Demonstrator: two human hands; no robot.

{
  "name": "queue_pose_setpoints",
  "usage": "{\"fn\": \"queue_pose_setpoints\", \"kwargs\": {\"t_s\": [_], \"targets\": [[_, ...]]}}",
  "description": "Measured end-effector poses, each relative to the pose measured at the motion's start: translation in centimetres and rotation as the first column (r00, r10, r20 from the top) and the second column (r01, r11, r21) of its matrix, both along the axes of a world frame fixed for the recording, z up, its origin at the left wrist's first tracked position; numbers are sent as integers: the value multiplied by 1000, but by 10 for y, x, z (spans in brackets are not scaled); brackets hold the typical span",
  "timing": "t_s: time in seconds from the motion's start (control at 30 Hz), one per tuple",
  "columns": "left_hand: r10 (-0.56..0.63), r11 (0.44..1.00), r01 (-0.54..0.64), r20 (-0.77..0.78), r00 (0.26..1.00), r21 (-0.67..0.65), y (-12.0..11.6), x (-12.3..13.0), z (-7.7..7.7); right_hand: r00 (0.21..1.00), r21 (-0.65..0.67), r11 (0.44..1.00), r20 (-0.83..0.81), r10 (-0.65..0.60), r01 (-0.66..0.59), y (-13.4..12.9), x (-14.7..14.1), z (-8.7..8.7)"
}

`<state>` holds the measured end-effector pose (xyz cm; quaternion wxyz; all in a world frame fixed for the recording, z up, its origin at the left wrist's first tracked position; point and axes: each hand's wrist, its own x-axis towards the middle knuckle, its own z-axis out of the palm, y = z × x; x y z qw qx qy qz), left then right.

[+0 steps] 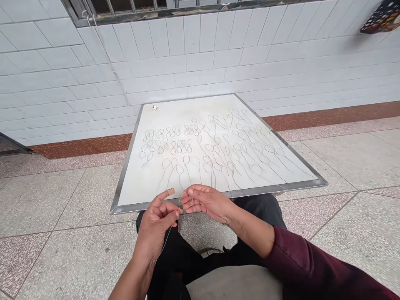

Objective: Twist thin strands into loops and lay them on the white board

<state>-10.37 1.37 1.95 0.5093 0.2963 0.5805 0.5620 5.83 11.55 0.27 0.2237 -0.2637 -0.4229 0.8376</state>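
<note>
As a thin, pale, looped wire (179, 203) is held at six o'clock, left hand (155, 223) pinches the loop's base, right hand (211, 202) its top, fingers closed | probably light, springy, easily kinked (take it at the base) | thin grey wire loops (212, 152), ten to two o'clock, crowd the white, metal-rimmed table (184, 109) and could snag.

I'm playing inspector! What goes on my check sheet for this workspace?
Surface: white table, grey-edged.
Work things: looped strands spread across it; one held strand trails downward.
Clutter: small white-and-red object near the far left corner, too small to identify.
Hands: left hand pinches the held strand; right hand holds its loop.
Cables: pale cord hanging against the tiled wall.
Surroundings: barred window, speckled floor, patterned item at upper right.
</note>
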Motion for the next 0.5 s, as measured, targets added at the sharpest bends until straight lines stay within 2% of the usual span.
{"fn": "queue_pose_setpoints", "kwargs": {"t_s": [0.13, 0.2, 0.27, 0.33, 0.4, 0.5], "targets": [[-7, 1000, 7, -2, 1000, -29, -2, -4, -1, 1000, 24, 1000, -7, 16, -16, 1, -4, -6], [-5, 999, 2, -98, 995, -33, 1, -13, -4, 999, 134, 991, 44, -1, -5, 1, -6, -7], [31, 999, -37, -255, 967, -16, 9, -28, -9, 992, 284, 959, 123, -36, 0, 0, -5, -7], [99, 995, -102, -345, 934, 11, 23, -48, -15, 979, 392, 919, 196, -46, -36, -3, 1, -10], [160, 986, -162, -423, 892, 33, 42, -70, -21, 968, 431, 897, 252, -12, -101, -7, 10, -17], [192, 976, -215, -549, 813, 24, 72, -98, -29, 932, 494, 858, 358, -52, -141, -14, 29, -40]]}}
